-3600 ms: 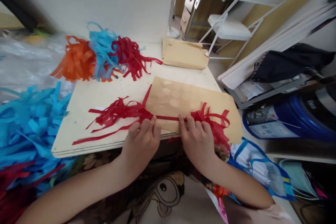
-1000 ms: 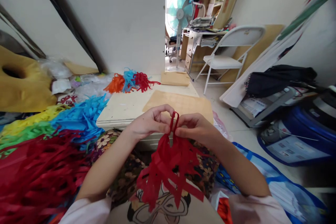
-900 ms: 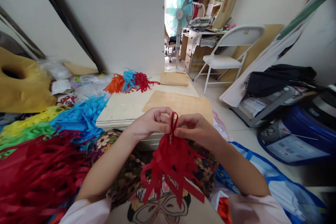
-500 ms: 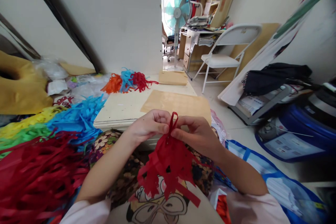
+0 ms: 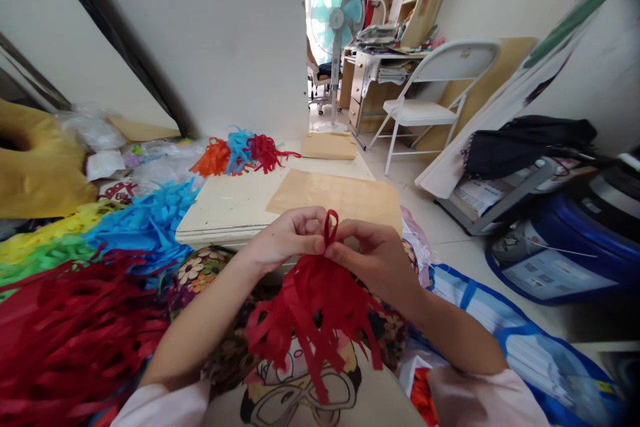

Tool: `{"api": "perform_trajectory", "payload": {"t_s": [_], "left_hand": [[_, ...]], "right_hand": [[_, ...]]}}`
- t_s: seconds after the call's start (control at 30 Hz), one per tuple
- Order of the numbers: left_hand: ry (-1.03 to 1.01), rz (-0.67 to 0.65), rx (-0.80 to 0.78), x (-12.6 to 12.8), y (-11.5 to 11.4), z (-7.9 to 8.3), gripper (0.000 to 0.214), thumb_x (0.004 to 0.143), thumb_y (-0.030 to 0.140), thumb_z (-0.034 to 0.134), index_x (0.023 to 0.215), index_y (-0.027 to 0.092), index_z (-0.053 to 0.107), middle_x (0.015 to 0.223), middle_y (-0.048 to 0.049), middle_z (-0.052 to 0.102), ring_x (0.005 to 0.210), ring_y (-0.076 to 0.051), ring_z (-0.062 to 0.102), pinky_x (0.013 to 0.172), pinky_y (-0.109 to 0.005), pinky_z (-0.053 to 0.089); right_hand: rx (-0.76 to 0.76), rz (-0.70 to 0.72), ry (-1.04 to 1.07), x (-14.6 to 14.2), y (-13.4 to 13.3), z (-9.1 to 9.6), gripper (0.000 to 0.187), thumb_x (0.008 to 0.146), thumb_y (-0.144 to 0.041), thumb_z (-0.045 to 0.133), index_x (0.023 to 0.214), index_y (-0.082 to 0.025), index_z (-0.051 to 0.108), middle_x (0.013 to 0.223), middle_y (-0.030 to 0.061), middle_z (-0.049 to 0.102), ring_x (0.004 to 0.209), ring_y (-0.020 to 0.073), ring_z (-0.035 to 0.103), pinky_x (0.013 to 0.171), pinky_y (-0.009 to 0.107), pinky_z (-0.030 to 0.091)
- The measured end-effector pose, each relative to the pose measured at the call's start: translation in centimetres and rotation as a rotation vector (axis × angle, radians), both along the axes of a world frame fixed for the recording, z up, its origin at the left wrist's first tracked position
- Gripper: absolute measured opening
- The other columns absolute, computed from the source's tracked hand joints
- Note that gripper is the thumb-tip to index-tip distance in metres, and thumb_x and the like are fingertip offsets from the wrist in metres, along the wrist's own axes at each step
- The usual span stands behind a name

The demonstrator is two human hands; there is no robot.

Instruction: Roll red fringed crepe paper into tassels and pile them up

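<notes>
A red fringed tassel point(image 5: 317, 303) hangs over my lap, its strips spread downward and a small loop standing up at its top. My left hand point(image 5: 295, 233) pinches the base of the loop from the left, thumb and forefinger pressed together. From the other side my right hand point(image 5: 373, 253) grips the same spot, its thumb against the tassel's neck. What lies between the fingertips is partly hidden. Just beyond both hands, a sheet of brown paper point(image 5: 335, 193) lies on a low cream table point(image 5: 225, 207).
Orange, blue and red tassels point(image 5: 265, 152) lie at the table's far edge beside a folded brown paper piece point(image 5: 327, 145). Heaps of red strips point(image 5: 85, 327) and blue strips point(image 5: 145, 220) spread at left. A blue-edged bag point(image 5: 520, 340) and a blue drum point(image 5: 565, 247) stand at right.
The tassel's strips have swung and fanned out wider to the left. Both hands keep their pinch at the loop's base. The view has tilted slightly.
</notes>
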State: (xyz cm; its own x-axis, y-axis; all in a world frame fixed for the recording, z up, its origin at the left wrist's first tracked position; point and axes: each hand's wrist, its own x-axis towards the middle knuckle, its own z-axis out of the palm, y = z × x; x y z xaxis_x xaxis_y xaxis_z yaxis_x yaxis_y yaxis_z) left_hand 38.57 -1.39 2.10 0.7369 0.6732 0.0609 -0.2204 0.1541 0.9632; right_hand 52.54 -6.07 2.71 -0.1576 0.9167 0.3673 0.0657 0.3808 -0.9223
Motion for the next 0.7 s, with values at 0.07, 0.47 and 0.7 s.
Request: {"api": "perform_trajectory", "payload": {"t_s": [0.07,0.47,0.7], "left_hand": [[-0.044,0.044,0.071,0.2,-0.1,-0.1,0.040,0.050,0.039,0.070,0.063,0.015,0.040,0.055,0.0047,0.045,0.048,-0.006,0.040,0.044,-0.017,0.027],[-0.055,0.329,0.698,0.0,0.2,-0.9,0.011,0.067,0.025,0.059,0.076,0.019,0.055,0.073,-0.0002,0.052,0.071,-0.011,0.046,0.067,-0.024,0.038],[0.224,0.629,0.655,0.1,-1.3,0.6,0.003,0.060,0.017,0.063,0.063,0.016,0.062,0.063,-0.0007,0.061,0.061,-0.011,0.053,0.058,-0.022,0.042]], "right_hand": [[-0.002,0.026,0.038,-0.1,0.1,-0.1,0.005,0.063,-0.020,0.062,0.067,-0.018,0.059,0.065,-0.0029,0.058,0.063,0.0080,0.051,0.061,0.022,0.041],[0.260,-0.073,-0.160,0.4,0.4,0.3,0.008,0.068,-0.013,0.055,0.060,-0.015,0.054,0.072,0.0010,0.056,0.068,0.0088,0.052,0.062,0.022,0.041],[0.474,-0.258,-0.525,0.2,0.9,-0.8,0.010,0.070,-0.014,0.049,0.059,-0.015,0.049,0.068,0.0008,0.054,0.067,0.0115,0.048,0.066,0.028,0.035]]}}
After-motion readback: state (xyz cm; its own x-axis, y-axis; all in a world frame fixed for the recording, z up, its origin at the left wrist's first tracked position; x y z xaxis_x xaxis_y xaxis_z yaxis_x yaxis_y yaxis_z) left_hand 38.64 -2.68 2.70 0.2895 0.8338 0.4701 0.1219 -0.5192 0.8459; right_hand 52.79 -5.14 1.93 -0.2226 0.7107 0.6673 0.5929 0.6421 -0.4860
